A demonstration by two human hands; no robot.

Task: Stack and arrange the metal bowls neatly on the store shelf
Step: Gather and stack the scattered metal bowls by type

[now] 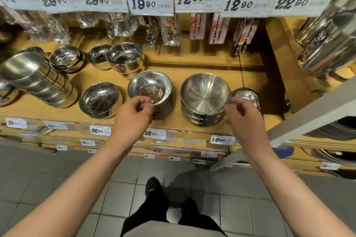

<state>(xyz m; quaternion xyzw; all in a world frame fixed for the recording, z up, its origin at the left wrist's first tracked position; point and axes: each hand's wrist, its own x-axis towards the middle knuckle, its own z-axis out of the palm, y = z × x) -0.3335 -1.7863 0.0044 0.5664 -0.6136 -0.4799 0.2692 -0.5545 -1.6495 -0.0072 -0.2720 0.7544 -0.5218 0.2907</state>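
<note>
Steel bowls sit in stacks along a yellow wooden shelf [212, 59]. Price cards overhead read 29.90, 29.90, 19.90, 12.90, 12.90 and 22.90; small tags on the shelf edge read 36.90, 22.90 and 16.90. A round sticker marked 316L shows on the deep bowl [125, 58] at the back. The left hand [134, 110] has its fingers curled, fingertips at the near rim of the stack of shallow patterned bowls [151, 92]; whether it pinches that rim I cannot tell. The right hand [243, 114] pinches the right rim of the top brushed bowl [205, 92], which rests on its own stack near the shelf's front. Just right of it lies a small stack of oblong dishes [245, 93]. Every bowl seen holds nothing. Packed spoons [169, 31] hang behind.
</note>
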